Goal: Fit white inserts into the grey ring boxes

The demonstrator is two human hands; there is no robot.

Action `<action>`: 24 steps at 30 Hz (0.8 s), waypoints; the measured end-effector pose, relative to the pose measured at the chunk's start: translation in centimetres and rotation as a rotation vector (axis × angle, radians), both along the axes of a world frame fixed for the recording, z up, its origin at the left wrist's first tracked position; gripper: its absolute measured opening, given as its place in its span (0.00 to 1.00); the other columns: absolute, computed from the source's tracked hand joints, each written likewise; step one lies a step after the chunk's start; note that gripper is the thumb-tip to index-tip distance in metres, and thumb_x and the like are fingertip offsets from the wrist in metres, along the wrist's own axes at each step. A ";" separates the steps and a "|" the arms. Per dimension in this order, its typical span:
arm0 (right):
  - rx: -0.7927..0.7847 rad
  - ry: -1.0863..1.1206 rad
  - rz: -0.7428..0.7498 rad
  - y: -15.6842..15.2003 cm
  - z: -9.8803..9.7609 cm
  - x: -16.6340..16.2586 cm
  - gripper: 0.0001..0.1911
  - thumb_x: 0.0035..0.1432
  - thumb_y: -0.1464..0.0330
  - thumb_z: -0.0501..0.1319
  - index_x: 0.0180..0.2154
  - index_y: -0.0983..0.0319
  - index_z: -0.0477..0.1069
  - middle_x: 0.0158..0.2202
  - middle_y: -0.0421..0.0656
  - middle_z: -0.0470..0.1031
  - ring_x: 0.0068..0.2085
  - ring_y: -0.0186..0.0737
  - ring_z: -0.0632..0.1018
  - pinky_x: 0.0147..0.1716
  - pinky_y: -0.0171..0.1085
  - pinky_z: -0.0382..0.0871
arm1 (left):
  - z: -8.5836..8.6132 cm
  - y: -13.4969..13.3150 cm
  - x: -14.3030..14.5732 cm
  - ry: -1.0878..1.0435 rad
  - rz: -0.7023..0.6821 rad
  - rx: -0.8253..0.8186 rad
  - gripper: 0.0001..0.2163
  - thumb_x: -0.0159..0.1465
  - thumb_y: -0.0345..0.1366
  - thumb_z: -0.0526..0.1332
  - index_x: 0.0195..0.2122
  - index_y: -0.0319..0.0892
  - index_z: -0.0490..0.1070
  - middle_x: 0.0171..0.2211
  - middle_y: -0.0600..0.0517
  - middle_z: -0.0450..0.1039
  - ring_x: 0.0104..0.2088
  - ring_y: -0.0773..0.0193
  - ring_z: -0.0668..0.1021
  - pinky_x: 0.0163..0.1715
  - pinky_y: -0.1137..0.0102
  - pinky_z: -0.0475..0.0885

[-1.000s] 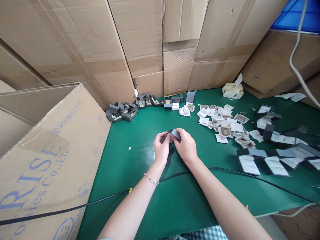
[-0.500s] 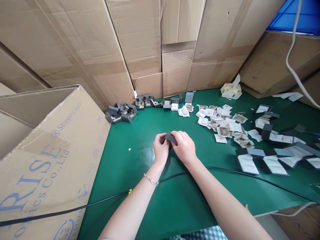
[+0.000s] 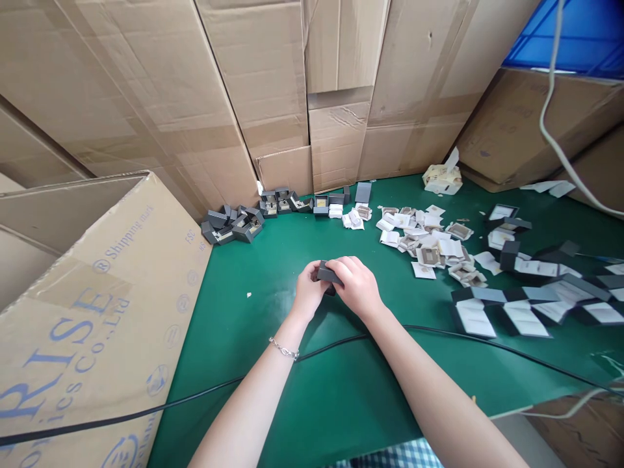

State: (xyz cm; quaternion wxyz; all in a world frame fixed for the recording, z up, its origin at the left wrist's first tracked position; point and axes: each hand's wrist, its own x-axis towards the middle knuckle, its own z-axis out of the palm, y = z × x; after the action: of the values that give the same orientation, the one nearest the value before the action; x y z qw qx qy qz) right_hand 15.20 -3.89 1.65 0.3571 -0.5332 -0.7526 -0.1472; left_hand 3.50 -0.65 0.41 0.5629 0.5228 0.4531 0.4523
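A small dark grey box [image 3: 328,272] is held between both hands above the green tabletop. My left hand [image 3: 308,291] grips its left side, with a chain bracelet on the wrist. My right hand [image 3: 357,283] has its fingers closed over the box's right side and top. Palms and fingers hide most of the box, so its inside does not show. Behind the hands, open grey boxes [image 3: 234,224] are heaped at the back left. A pile of white and brown paper inserts [image 3: 429,244] lies to the right of the hands.
Several open dark boxes with white linings [image 3: 475,317] spread over the right side. A tissue pack [image 3: 442,178] stands at the back. One black cable [image 3: 441,330] crosses the table under my forearms. A large carton [image 3: 121,312] borders the left, and cardboard sheets [image 3: 275,78] wall the back.
The grey box has turned in my hands, so its flat top now faces up more. Both hands stay around it. The whole view has shifted slightly.
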 end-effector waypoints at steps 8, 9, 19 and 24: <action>0.126 -0.061 0.101 -0.6 1.0 -1.1 0.15 0.55 0.81 0.50 0.36 0.61 0.69 0.36 0.43 0.75 0.36 0.38 0.71 0.34 0.35 0.65 | 0.0 -0.1 -0.6 0.074 0.061 0.108 0.03 0.49 0.32 0.59 0.26 0.40 0.67 0.25 0.55 0.70 0.28 0.67 0.70 0.28 0.73 0.65; 0.129 -0.064 0.106 -0.5 1.0 -1.1 0.14 0.55 0.81 0.50 0.36 0.61 0.68 0.37 0.43 0.75 0.36 0.38 0.71 0.33 0.35 0.65 | 0.0 -0.1 -0.6 0.090 0.084 0.104 0.03 0.49 0.32 0.59 0.24 0.40 0.65 0.23 0.56 0.68 0.26 0.68 0.69 0.27 0.73 0.64; -0.154 0.110 0.012 0.0 0.2 -0.2 0.17 0.49 0.81 0.51 0.38 0.59 0.68 0.34 0.41 0.73 0.35 0.40 0.70 0.30 0.35 0.64 | 0.0 0.2 -0.5 0.268 -0.005 0.119 0.08 0.47 0.28 0.59 0.29 0.42 0.67 0.26 0.56 0.70 0.28 0.68 0.70 0.28 0.73 0.63; -0.206 0.119 0.009 -0.2 0.4 -0.8 0.17 0.48 0.81 0.51 0.37 0.59 0.68 0.33 0.41 0.72 0.34 0.40 0.69 0.30 0.35 0.65 | -0.2 -0.3 -0.8 0.296 0.063 0.184 0.08 0.48 0.27 0.58 0.29 0.43 0.69 0.26 0.54 0.72 0.27 0.66 0.71 0.29 0.72 0.62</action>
State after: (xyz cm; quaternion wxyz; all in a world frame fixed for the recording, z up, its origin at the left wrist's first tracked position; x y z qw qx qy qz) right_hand 14.37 -4.07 2.08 0.3451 -0.5715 -0.7437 -0.0354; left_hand 2.65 -0.95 0.21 0.4254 0.6185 0.5037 0.4275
